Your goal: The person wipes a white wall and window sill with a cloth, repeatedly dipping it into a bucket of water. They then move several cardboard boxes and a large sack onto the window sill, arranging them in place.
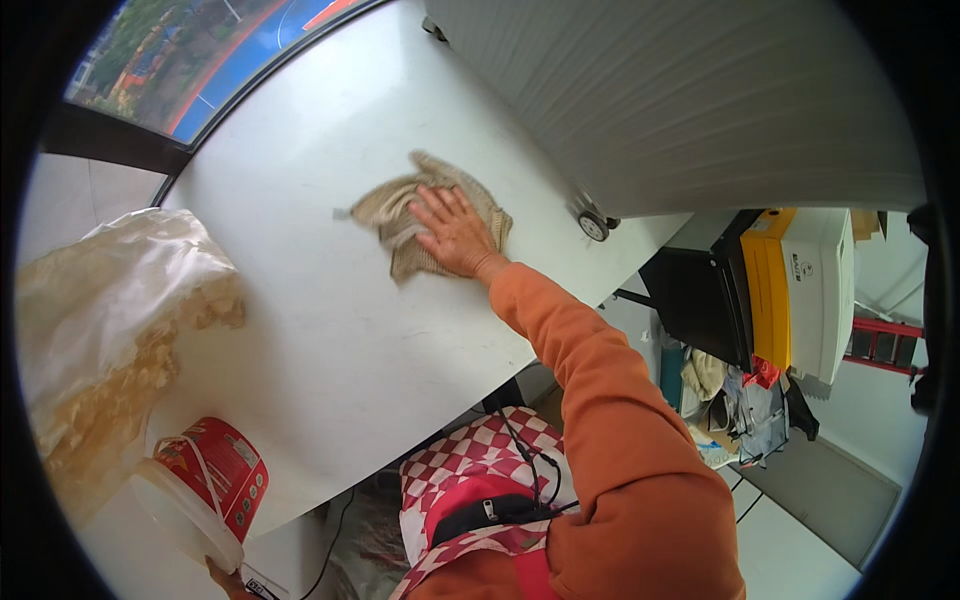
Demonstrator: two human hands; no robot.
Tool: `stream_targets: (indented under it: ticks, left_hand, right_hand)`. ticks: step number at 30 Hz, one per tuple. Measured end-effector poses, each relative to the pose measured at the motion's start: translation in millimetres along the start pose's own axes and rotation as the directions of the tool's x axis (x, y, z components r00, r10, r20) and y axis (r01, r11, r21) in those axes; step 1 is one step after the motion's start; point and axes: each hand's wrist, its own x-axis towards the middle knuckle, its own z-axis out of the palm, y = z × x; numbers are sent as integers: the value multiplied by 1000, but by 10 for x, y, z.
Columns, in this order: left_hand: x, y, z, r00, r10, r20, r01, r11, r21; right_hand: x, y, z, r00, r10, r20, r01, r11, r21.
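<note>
My right hand (454,232) lies flat, palm down and fingers spread, on a beige knit cloth (409,251) on a white tabletop (360,352). The cloth is rumpled and slightly blurred. At the lower left, only a small part of my left hand (219,576) shows, by the rim of a red and white plastic bucket (217,476). Whether it grips the bucket is unclear; a dark item with a printed label is beside it. The bucket has a white handle and stands near the tabletop's near edge.
A large grey panel (675,97) on small wheels (593,225) stands at the right of the tabletop. White and tan sheeting (127,300) is bunched at the left. Black, yellow and white boxes (817,292) are at the right, beside loose bags. Windows border the far left edge; cables hang near my apron.
</note>
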Motion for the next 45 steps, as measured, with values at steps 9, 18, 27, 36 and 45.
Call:
stream_targets:
  ticks: [9, 18, 27, 36, 45]
  left_hand:
    - [194, 145, 156, 992, -44, 119, 56, 994, -95]
    - [20, 47, 49, 999, 38, 5, -38, 999, -20]
    - [-138, -17, 94, 1000, 14, 4, -14, 999, -50]
    - [-61, -183, 59, 998, -22, -63, 20, 1000, -23]
    - [-81, -287, -35, 997, 39, -72, -33, 996, 81]
  right_hand:
    - [-1756, 500, -745, 917, 324, 231, -298, 944, -142]
    - [-2379, 841, -740, 830, 553, -80, -556, 803, -214]
    - [-1826, -883, -418, 736, -212, 643, 188, 976, 106]
    - [-746, -522, -161, 794, -336, 507, 353, 933, 65]
    - [677, 417, 233, 928, 359, -98, -372, 878, -301]
